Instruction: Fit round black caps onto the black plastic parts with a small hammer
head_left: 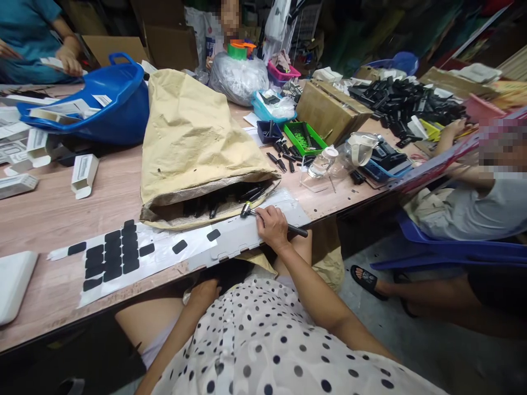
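A small hammer (298, 230) with a black handle lies across the grey-white board (247, 233) at the table's front edge. Wrapped round its handle is my right hand (273, 226), and the metal head points left toward the sack's mouth. My left hand (206, 292) hangs low by my lap, its fingers hidden under the table edge. Just beyond the board, a beige sack (189, 131) lies with its mouth toward me, dark pieces (214, 208) inside. White backing sheet (158, 258) to the left carries several black rounded stickers (113, 258).
At left stand a blue basin (119, 118) with white boxes and a loose white box (84, 175). Farther right are a green tray (304, 137), a clear bottle (323, 162), a cardboard box (331, 112) and piled black parts (407, 104). Co-workers sit at right and far left.
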Demonstrator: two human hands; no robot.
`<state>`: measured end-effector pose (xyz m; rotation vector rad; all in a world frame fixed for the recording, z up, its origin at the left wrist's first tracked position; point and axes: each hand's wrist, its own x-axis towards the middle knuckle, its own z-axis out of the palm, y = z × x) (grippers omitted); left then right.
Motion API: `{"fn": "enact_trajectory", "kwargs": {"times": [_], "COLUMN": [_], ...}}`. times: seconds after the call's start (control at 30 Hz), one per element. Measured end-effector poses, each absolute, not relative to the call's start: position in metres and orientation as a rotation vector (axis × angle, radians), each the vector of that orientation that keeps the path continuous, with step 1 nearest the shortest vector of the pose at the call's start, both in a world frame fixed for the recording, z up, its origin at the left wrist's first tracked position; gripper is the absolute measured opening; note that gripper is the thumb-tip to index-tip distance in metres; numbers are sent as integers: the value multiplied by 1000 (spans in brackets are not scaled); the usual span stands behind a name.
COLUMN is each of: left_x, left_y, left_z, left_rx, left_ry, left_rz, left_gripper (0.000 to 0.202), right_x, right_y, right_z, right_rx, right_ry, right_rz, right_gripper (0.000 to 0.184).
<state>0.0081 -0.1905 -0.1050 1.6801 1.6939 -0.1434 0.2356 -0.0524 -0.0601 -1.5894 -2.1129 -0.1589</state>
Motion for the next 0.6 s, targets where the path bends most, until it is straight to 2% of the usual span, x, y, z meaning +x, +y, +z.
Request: {"fn": "enact_trajectory", "kwargs": {"times": [0.13, 0.3, 0.4, 0.5, 0.6], "left_x": [17, 22, 18, 11, 8], "left_y": [-184, -163, -137, -102, -70], "left_z": [-77, -21, -5, -10, -22], "left_rx": [1686, 1682, 1740, 1820, 1801], "left_ry": [1566, 1310, 1479, 1795, 2067], "left_rz": [-156, 272, 617, 933, 999], "left_gripper": [22, 29, 28, 21, 16], "right_x": [236, 237, 237, 237, 237], "right_y": [-53, -53, -52, -52, -51], "right_z": [-60, -59, -60, -61, -62], "right_rx": [-1591, -1601, -1600, -1599, -1597], "right_ry": [-2115, -2132, -2138, -2133, -2133], "right_rz": [-157, -147, -137, -128, -124], "right_gripper": [23, 25, 25, 26, 27]}}
